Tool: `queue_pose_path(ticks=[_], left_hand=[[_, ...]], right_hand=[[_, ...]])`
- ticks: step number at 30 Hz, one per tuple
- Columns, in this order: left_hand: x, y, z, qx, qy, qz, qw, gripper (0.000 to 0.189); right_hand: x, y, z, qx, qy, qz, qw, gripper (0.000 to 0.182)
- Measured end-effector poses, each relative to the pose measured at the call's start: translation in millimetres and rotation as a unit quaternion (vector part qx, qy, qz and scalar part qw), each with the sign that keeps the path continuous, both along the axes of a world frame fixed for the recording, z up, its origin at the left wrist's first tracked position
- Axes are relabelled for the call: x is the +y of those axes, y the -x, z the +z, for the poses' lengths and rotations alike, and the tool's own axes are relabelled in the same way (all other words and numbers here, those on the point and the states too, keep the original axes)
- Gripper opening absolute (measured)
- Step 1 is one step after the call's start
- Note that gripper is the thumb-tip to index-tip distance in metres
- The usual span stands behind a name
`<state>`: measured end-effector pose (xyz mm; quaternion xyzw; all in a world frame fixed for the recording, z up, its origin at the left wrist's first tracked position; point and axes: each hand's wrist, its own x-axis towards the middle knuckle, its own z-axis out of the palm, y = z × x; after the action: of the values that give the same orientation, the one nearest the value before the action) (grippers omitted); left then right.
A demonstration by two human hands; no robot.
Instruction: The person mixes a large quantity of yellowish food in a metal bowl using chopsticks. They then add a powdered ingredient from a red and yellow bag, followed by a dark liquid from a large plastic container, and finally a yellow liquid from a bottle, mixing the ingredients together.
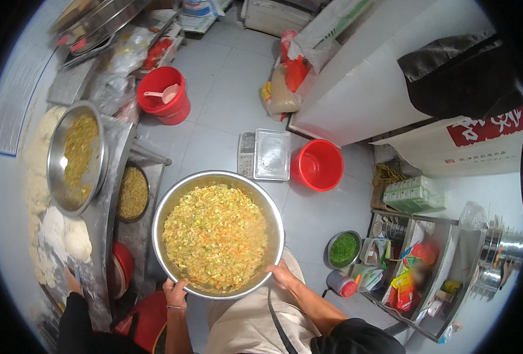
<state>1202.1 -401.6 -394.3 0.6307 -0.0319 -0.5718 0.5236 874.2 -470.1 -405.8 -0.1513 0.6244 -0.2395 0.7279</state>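
Note:
A large steel mixing bowl (281, 223) is held up in front of me by its rim. Finely chopped vegetable filling (217, 236), pale yellow-green with orange shreds, fills much of it. My left hand (175, 292) grips the near left part of the rim, thumb on top. At the near right, my right hand (281, 273) is closed on the rim too, close to my light apron (243, 325). Most fingers of both hands are hidden under the bowl.
Another person's hand (73, 283) works at the floured steel table (104, 230), by dough (77, 239). On that table stands a steel bowl (53, 177) with some filling. A scale (272, 155), an empty red bucket (318, 164) and a red bucket with a scoop (175, 113) occupy the floor.

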Motion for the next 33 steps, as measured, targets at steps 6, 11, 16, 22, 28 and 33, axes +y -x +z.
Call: queue_pose_path(ticks=[6, 11, 16, 22, 28, 33], left_hand=[[-78.4, 56.4, -26.8, -0.039, -0.043, -0.079, 0.995, 0.016], [-130.5, 144.7, -62.3, -0.054, -0.091, -0.141, 0.984, 0.013], [-171.2, 269.0, -90.2, -0.002, -0.105, -0.164, 0.981, 0.010], [-234.0, 391.0, -149.2, -0.006, -0.108, -0.252, 0.962, 0.006], [-342.0, 468.6, -255.1, 0.008, -0.027, -0.289, 0.957, 0.004], [-436.1, 509.7, -320.8, -0.045, 0.012, -0.342, 0.939, 0.007]], right_hand=[[-31.0, 64.1, -31.5, 0.013, 0.004, -0.076, 0.997, 0.050], [-44.0, 168.5, -80.7, 0.025, -0.119, -0.124, 0.985, 0.040], [-69.2, 292.9, -87.7, 0.047, -0.126, -0.157, 0.978, 0.027], [-98.2, 406.2, -110.1, 0.085, -0.029, -0.185, 0.979, 0.025], [-157.5, 452.1, -193.8, 0.095, -0.055, -0.330, 0.938, 0.024], [-212.5, 483.2, -285.2, 0.109, -0.056, -0.376, 0.919, 0.029]])
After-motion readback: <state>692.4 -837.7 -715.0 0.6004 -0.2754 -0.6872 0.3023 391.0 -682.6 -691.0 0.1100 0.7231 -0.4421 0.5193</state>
